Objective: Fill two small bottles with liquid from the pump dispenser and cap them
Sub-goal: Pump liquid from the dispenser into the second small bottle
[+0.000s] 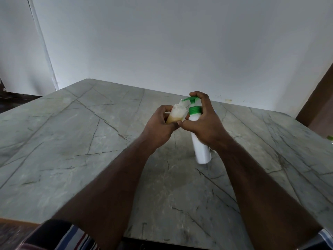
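— What did the right hand (204, 121) have hold of?

— It was wrapped round the upper body of the white pump dispenser (201, 150), with a finger curled over the green pump head (191, 99). The palm covered most of the middle of the bottle, so only the green collar and the lower end showed. The bottle leaned, base toward the near edge of the counter (72, 141); whether that base touched the stone could not be told.

— And the left hand (159, 128)?

— It gripped a small bottle (175, 114), tilted, its mouth up against the green nozzle. The lower part looked yellowish with liquid and the upper part pale, but the fingers hid its base, and the blur at its neck made the opening hard to read. The two thumbs met just beside each other, between the bottles.

— Where over the counter was all this?

— Right of the middle, nearer the far edge by the wall (180, 42). At the right edge something small and green (330, 137) was cut off by the frame. A striped cloth (75, 237) lay at the near left corner, partly out of view.
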Action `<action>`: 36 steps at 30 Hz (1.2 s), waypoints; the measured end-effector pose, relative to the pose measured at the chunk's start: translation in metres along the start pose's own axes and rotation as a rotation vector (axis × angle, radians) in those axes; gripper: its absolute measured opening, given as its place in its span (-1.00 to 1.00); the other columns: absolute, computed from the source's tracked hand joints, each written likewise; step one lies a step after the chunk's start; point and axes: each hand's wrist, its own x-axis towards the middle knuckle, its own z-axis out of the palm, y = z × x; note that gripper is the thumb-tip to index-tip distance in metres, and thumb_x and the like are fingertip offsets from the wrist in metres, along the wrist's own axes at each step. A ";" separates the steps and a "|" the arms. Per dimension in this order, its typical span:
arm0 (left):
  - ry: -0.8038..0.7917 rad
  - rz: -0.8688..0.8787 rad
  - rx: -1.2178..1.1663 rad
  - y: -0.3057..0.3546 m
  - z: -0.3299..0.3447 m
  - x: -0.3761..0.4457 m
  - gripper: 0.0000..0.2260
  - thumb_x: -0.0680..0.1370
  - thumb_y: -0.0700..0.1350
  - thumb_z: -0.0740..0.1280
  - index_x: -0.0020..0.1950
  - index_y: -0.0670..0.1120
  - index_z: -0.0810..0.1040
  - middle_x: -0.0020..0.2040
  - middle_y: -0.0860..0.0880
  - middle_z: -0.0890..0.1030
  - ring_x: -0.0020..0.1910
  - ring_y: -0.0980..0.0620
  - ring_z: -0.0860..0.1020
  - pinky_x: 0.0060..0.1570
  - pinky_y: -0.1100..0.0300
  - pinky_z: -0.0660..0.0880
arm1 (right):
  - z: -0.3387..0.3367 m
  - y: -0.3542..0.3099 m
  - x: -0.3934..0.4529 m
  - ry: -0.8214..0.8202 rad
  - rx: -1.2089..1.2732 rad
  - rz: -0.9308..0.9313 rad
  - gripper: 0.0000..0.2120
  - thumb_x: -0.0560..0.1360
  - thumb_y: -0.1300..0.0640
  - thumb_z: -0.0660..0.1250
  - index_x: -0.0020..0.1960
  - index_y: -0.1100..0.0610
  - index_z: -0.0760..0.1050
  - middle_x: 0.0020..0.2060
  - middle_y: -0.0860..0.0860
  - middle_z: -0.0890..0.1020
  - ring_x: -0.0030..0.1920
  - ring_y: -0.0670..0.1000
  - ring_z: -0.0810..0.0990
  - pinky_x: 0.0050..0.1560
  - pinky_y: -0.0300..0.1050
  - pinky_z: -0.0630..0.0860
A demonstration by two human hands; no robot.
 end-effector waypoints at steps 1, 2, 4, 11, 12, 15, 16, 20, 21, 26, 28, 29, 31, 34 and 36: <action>0.001 -0.002 0.001 0.000 0.000 0.000 -0.58 0.53 -0.13 0.48 0.35 -0.01 0.44 0.20 -0.04 0.63 0.10 0.05 0.64 0.11 0.05 0.63 | 0.000 0.000 0.000 0.001 0.003 -0.002 -0.19 0.32 0.22 0.58 0.43 -0.01 0.24 0.24 0.00 0.48 0.03 -0.01 0.57 -0.08 -0.23 0.53; 0.001 -0.004 0.004 0.000 0.000 0.000 -0.57 0.53 -0.13 0.48 0.35 -0.01 0.43 0.20 -0.04 0.63 0.10 0.05 0.64 0.10 0.06 0.63 | 0.000 0.000 0.000 0.002 0.001 -0.003 -0.20 0.31 0.22 0.59 0.42 -0.01 0.24 0.22 0.00 0.49 0.02 -0.02 0.58 -0.10 -0.24 0.53; -0.002 0.002 0.012 0.001 0.001 0.000 -0.56 0.53 -0.11 0.48 0.36 -0.01 0.43 0.20 -0.03 0.63 0.10 0.05 0.64 0.10 0.06 0.63 | -0.001 0.000 -0.001 0.014 -0.012 -0.004 -0.21 0.30 0.21 0.59 0.39 -0.02 0.26 0.20 -0.01 0.51 0.00 -0.01 0.59 -0.10 -0.23 0.53; 0.003 0.003 0.004 0.003 0.000 -0.002 -0.56 0.54 -0.13 0.48 0.37 -0.01 0.43 0.22 -0.03 0.61 0.12 0.05 0.62 0.12 0.03 0.63 | -0.003 0.000 0.000 0.029 -0.018 -0.001 -0.22 0.30 0.22 0.57 0.39 -0.01 0.25 0.20 -0.01 0.50 0.04 0.03 0.57 -0.09 -0.23 0.50; 0.003 0.003 0.005 0.003 0.000 -0.002 -0.56 0.54 -0.13 0.47 0.37 -0.01 0.43 0.22 -0.03 0.61 0.12 0.04 0.62 0.12 0.04 0.62 | -0.003 -0.001 0.000 0.025 -0.022 -0.002 -0.20 0.30 0.23 0.57 0.40 -0.01 0.24 0.21 -0.02 0.48 0.05 0.02 0.56 -0.09 -0.24 0.50; 0.006 0.004 0.005 0.005 -0.001 -0.003 -0.57 0.54 -0.14 0.47 0.37 -0.01 0.42 0.22 -0.05 0.61 0.12 0.03 0.62 0.10 0.08 0.62 | -0.001 -0.001 0.001 0.017 -0.040 -0.003 -0.16 0.31 0.22 0.58 0.45 -0.01 0.21 0.25 -0.04 0.43 0.07 0.00 0.53 -0.07 -0.27 0.49; 0.008 0.004 0.003 0.005 -0.001 -0.003 -0.57 0.54 -0.14 0.47 0.37 -0.02 0.42 0.22 -0.05 0.61 0.12 0.04 0.62 0.08 0.10 0.62 | -0.001 -0.002 0.001 0.014 -0.044 -0.003 -0.15 0.31 0.22 0.58 0.45 -0.01 0.20 0.26 -0.03 0.43 0.07 0.00 0.53 -0.06 -0.26 0.49; 0.009 0.001 0.000 0.005 -0.001 -0.002 -0.57 0.54 -0.14 0.47 0.37 -0.02 0.42 0.21 -0.04 0.61 0.10 0.06 0.62 0.01 0.19 0.61 | -0.002 -0.003 0.000 0.016 -0.048 -0.004 -0.19 0.30 0.22 0.57 0.42 -0.01 0.23 0.24 0.00 0.47 0.05 0.01 0.55 -0.09 -0.25 0.49; 0.006 0.002 0.002 0.004 -0.001 -0.002 -0.57 0.54 -0.14 0.47 0.37 -0.02 0.42 0.21 -0.04 0.61 0.09 0.06 0.63 0.00 0.20 0.60 | -0.003 -0.003 0.000 0.018 -0.047 -0.002 -0.21 0.30 0.21 0.57 0.40 -0.01 0.25 0.22 0.00 0.49 0.03 0.02 0.56 -0.10 -0.25 0.49; 0.008 0.013 0.019 0.003 0.000 -0.002 -0.58 0.54 -0.12 0.48 0.35 0.01 0.44 0.20 -0.03 0.62 0.09 0.06 0.63 0.07 0.10 0.63 | -0.004 -0.004 -0.002 0.017 -0.028 0.010 -0.24 0.23 0.10 0.52 0.35 -0.02 0.28 0.15 -0.02 0.53 0.00 0.01 0.59 -0.12 -0.21 0.51; 0.010 0.017 0.020 0.002 0.000 -0.002 -0.58 0.54 -0.13 0.48 0.34 0.02 0.43 0.21 -0.03 0.61 0.10 0.06 0.63 0.07 0.10 0.63 | -0.004 -0.004 -0.001 0.011 -0.026 0.007 -0.22 0.26 0.15 0.56 0.38 -0.01 0.26 0.19 0.00 0.51 0.03 0.04 0.58 -0.09 -0.20 0.52; 0.011 0.018 0.021 0.002 0.000 -0.002 -0.58 0.54 -0.12 0.48 0.34 0.01 0.43 0.21 -0.03 0.61 0.10 0.06 0.62 0.08 0.10 0.63 | -0.004 -0.003 -0.001 0.005 -0.028 0.005 -0.20 0.28 0.19 0.57 0.40 0.00 0.24 0.22 0.01 0.49 0.04 0.05 0.58 -0.07 -0.20 0.52; 0.011 0.017 0.022 0.002 -0.001 -0.002 -0.57 0.54 -0.12 0.47 0.36 0.01 0.43 0.23 -0.04 0.61 0.12 0.04 0.62 0.09 0.08 0.63 | -0.004 -0.004 0.000 -0.004 -0.028 0.001 -0.17 0.31 0.23 0.57 0.44 0.00 0.22 0.25 0.01 0.47 0.06 0.04 0.56 -0.06 -0.22 0.51; 0.007 0.011 0.018 0.001 -0.001 -0.001 -0.56 0.54 -0.13 0.47 0.37 -0.01 0.43 0.23 -0.05 0.61 0.13 0.02 0.62 0.12 0.03 0.63 | -0.003 -0.004 0.000 -0.014 -0.041 0.001 -0.18 0.31 0.22 0.57 0.44 -0.01 0.22 0.24 -0.01 0.46 0.06 0.01 0.55 -0.09 -0.26 0.49; 0.004 0.013 0.024 0.001 -0.001 -0.001 -0.56 0.53 -0.13 0.48 0.37 -0.02 0.43 0.24 -0.05 0.60 0.13 0.01 0.62 0.13 0.02 0.62 | -0.003 -0.005 -0.001 -0.010 -0.055 0.005 -0.21 0.31 0.19 0.58 0.40 0.00 0.24 0.20 -0.03 0.48 0.04 0.00 0.56 -0.09 -0.26 0.49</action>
